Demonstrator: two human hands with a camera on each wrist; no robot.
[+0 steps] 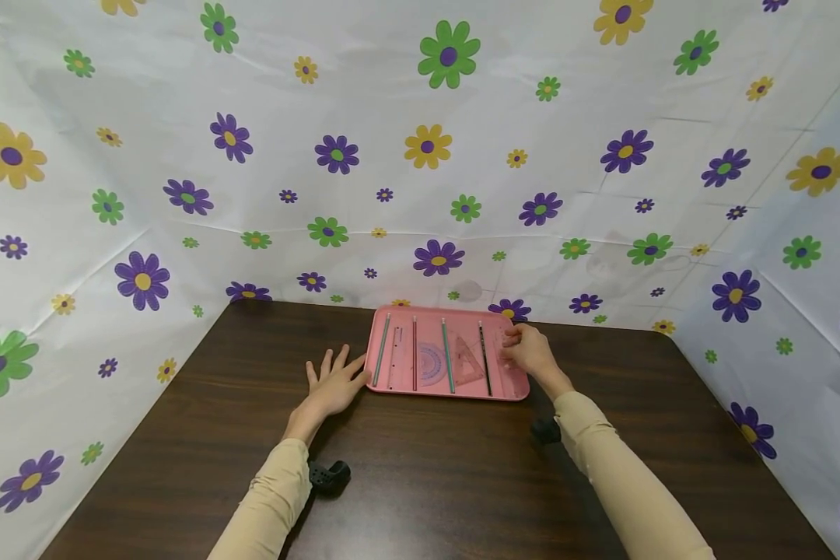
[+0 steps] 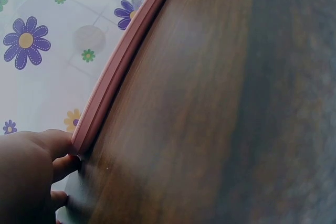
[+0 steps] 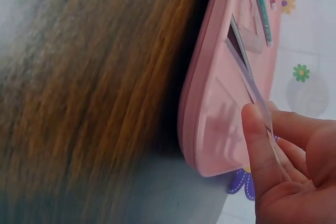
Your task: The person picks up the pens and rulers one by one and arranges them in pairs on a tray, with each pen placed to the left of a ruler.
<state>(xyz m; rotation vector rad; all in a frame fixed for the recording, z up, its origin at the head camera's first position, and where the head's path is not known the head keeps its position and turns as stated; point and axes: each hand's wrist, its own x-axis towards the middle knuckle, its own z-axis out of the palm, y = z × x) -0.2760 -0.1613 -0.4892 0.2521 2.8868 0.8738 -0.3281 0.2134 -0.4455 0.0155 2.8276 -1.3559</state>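
A pink tray (image 1: 430,330) lies on the table, holding two green pencils (image 1: 383,350), a red pencil (image 1: 414,354), a dark pencil (image 1: 485,358), a clear ruler (image 1: 395,358), a protractor (image 1: 431,365) and a clear set square (image 1: 468,364). My right hand (image 1: 528,351) is over the tray's right end. In the right wrist view, its thumb and fingers pinch a thin clear plastic piece (image 3: 254,90), tilted on edge; its full outline is hard to make out. My left hand (image 1: 332,387) spreads its fingers at the tray's left end, one fingertip against the rim.
The dark wooden table (image 1: 420,474) extends in front of the tray and to both sides. A white flowered sheet (image 1: 378,187) hangs behind and around it. Black wrist devices (image 1: 330,476) sit below both forearms.
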